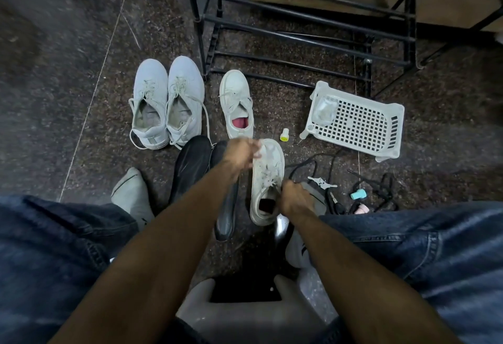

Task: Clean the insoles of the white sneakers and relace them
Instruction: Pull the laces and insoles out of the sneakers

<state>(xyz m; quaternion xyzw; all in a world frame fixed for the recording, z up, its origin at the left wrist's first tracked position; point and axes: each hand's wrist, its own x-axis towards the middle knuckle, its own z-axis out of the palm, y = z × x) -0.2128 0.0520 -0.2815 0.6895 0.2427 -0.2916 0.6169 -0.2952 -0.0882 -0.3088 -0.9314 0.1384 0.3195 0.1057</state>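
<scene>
I hold a white sneaker [268,180] up in front of me, toe pointing away. My right hand [295,199] grips its right side near the collar. My left hand [241,154] is blurred at the toe end, fingers curled, seemingly pinching a white lace. The sneaker's laces lie loose across the tongue, and its opening looks dark inside. Its partner, a white sneaker [237,104] with a red insole, stands on the floor beyond. A second pair of white lace-up sneakers [168,101] stands to the left.
A pair of black shoes [202,180] lies under my left forearm. A white plastic basket [356,120] lies right, with a small yellow cap [284,135] beside it. Black laces, a teal object [358,194] and keys [321,181] lie right. A black shoe rack [299,25] stands behind.
</scene>
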